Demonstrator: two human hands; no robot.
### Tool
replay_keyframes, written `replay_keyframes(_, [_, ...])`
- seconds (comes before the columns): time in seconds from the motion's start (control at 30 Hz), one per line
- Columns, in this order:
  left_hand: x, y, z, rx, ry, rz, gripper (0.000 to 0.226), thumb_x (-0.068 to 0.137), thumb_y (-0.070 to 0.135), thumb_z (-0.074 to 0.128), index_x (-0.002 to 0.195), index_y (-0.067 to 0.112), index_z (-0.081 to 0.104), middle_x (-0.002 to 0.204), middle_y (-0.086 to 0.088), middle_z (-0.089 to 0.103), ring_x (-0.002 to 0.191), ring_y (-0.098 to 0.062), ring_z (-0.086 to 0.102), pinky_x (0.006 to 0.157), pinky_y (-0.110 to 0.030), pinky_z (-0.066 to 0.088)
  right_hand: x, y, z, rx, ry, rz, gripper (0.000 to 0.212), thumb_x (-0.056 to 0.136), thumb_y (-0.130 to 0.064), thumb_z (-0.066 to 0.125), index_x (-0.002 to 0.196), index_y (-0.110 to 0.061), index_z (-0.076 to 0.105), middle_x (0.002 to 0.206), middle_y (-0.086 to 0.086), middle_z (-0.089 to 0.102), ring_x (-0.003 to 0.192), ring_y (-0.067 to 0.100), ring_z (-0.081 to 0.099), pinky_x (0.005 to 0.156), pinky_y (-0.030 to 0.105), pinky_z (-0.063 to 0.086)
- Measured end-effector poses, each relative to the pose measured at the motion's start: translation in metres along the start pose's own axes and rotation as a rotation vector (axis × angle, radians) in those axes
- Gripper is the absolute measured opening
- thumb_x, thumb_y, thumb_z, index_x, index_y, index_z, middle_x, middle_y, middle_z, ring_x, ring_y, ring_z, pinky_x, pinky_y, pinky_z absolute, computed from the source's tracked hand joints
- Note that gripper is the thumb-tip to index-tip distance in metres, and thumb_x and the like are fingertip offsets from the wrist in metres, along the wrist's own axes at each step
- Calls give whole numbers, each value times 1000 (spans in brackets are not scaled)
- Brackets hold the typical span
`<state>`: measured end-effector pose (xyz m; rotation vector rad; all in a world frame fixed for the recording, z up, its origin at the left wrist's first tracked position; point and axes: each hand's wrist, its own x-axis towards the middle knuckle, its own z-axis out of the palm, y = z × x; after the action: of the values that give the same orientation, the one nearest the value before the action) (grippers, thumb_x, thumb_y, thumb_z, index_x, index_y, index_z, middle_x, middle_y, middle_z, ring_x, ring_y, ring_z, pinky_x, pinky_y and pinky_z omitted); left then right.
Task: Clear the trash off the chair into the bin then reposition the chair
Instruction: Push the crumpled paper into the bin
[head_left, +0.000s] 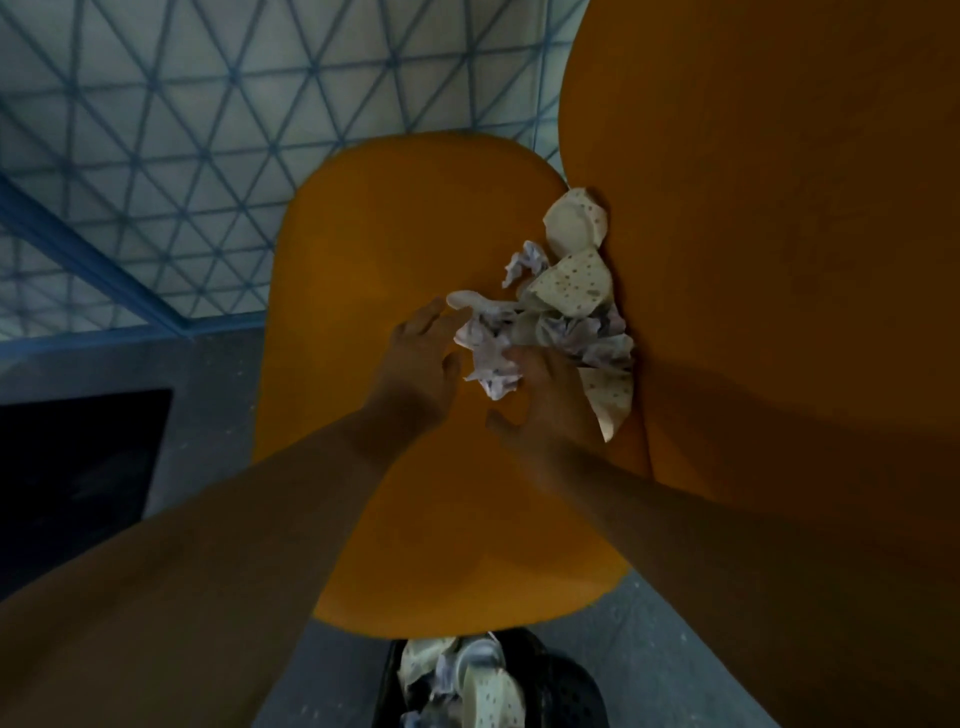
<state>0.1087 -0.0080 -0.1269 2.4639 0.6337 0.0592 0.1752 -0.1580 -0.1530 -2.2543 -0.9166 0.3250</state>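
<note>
Our worry here is spillage. The trash (556, 306) is a loose heap of separate pieces, so if we scoop it in one go, scraps could slide off the orange chair (415, 234) onto the floor (665, 639) instead of dropping into the bin (566, 686), which sits at the bottom of the frame just under the seat's near edge. The pile is also pressed against the backrest at right of centre, so a piece could catch in the seam there and get missed.

The trash looks like crumpled pale tissue mixed with bent, speckled paper plates or cups, light and springy. Similar scraps already lie in the bin.

Our left hand (415, 358) lies flat with fingers spread at the left edge of the pile, touching it. Our right hand (550, 405) rests on the pile's lower side, fingers loosely extended; neither grips anything yet.
</note>
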Motion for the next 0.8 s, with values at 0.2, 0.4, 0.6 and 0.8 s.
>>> replay_keyframes(0.2, [50, -17, 16, 162, -177, 69, 65, 96, 9, 49, 153, 23, 20, 163, -7, 10, 149, -31, 8, 116, -46, 25, 27, 14, 21, 76, 39, 10, 63, 73, -26, 79, 127, -15, 48, 126, 6, 47, 115, 27, 46, 88, 42, 46])
replay_keyframes(0.4, [73, -33, 18, 140, -205, 207, 55, 95, 21, 57, 146, 18, 36, 151, -14, 35, 137, -34, 33, 108, -48, 37, 35, 11, 34, -3, 79, 96, 39, 77, -21, 72, 110, -15, 53, 116, 3, 45, 104, 21, 50, 76, 31, 48])
replay_keyframes(0.6, [78, -44, -6, -60, -137, 282, 42, 89, 24, 67, 125, 13, 49, 129, -11, 49, 113, -29, 49, 84, -38, 44, 42, -10, 27, -15, 151, 121, 37, 69, -7, 69, 103, -2, 55, 105, 15, 52, 97, 31, 52, 81, 42, 47])
replay_keyframes(0.8, [74, -50, -37, -130, -93, 362, 35, 84, 18, 69, 115, 13, 53, 118, -7, 49, 87, -19, 50, 72, -31, 42, 24, -39, 14, -6, 343, 153, 47, 71, -28, 65, 112, -9, 55, 109, 9, 53, 100, 31, 52, 68, 41, 50])
